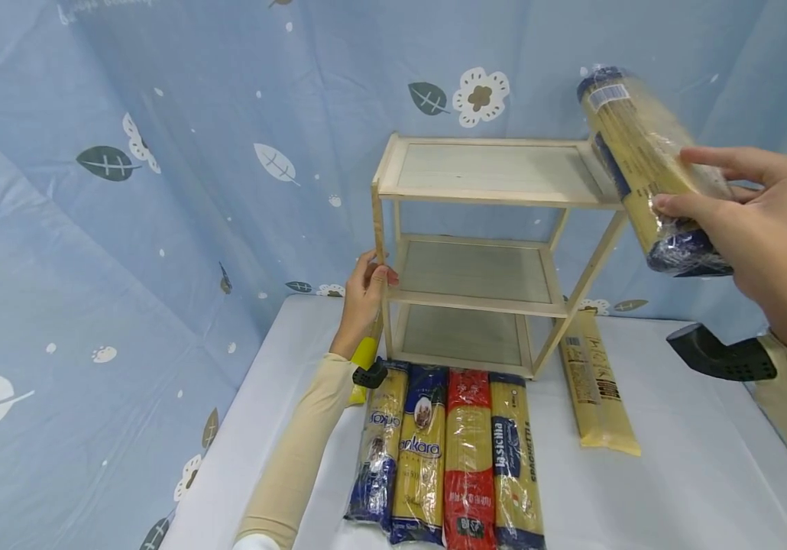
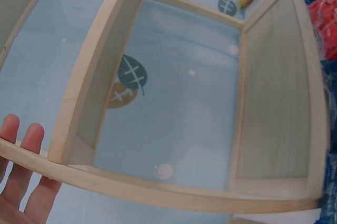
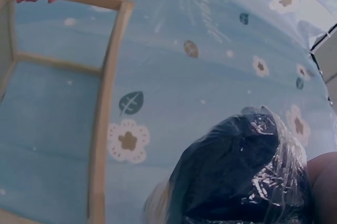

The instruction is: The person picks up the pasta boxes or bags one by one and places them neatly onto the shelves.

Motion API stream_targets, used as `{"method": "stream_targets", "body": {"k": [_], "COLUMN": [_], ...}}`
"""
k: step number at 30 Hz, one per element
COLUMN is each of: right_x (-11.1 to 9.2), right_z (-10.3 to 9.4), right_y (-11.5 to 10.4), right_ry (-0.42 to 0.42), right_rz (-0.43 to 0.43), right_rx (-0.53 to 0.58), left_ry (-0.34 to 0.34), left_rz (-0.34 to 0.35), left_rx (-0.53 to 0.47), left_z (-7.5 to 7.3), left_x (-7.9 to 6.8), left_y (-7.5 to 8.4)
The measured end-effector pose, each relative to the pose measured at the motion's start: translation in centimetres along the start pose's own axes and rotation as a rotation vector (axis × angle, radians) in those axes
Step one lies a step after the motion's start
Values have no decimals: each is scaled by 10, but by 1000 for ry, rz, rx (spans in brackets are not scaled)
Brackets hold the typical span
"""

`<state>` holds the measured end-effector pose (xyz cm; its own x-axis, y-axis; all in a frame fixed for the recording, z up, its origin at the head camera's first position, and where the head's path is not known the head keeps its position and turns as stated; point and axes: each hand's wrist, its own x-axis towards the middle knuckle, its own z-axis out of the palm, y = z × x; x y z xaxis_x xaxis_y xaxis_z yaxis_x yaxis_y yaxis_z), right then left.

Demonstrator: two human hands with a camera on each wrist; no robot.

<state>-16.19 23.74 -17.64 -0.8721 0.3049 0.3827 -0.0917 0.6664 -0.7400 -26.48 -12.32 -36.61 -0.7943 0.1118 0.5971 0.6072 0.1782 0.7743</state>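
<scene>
A pale wooden shelf rack (image 1: 497,166) with three tiers stands at the back of the white table. My left hand (image 1: 362,294) holds its front left post at about middle-tier height; fingertips (image 2: 32,137) curl over the wood in the left wrist view. Up at the right end of the top tier, my right hand (image 1: 772,214) grips a spaghetti packet (image 1: 641,153), thumb on the near side. The packet is tilted, blue at both ends, and overlaps the rack's top right corner in the head view. Its shiny blue end (image 3: 237,171) fills the lower right wrist view.
Several pasta packets lie side by side before the rack, among them a red-banded one (image 1: 470,458) and a Lasicilia spaghetti one (image 1: 515,458). Another packet (image 1: 596,382) lies right of the rack, and a yellow one (image 1: 364,355) by its left post. A blue patterned curtain (image 1: 180,191) hangs behind.
</scene>
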Motion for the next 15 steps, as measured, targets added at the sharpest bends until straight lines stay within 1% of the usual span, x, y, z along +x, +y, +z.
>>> {"method": "stream_targets", "body": {"k": [5, 10, 13, 15], "right_x": [5, 13, 18, 20], "right_z": [9, 21, 29, 34], "right_y": [-14, -24, -26, -27], "right_ry": [-31, -71, -98, -118], "right_rz": [-67, -46, -22, -7], "right_rx": [52, 104, 120, 108], "left_ry": [2, 13, 18, 18], "left_rz": [0, 11, 26, 33], "left_rx": [6, 14, 17, 20], "left_z": [-1, -1, -1, -1], "left_x": [0, -1, -1, -2], "left_y": [0, -1, -1, -1]}}
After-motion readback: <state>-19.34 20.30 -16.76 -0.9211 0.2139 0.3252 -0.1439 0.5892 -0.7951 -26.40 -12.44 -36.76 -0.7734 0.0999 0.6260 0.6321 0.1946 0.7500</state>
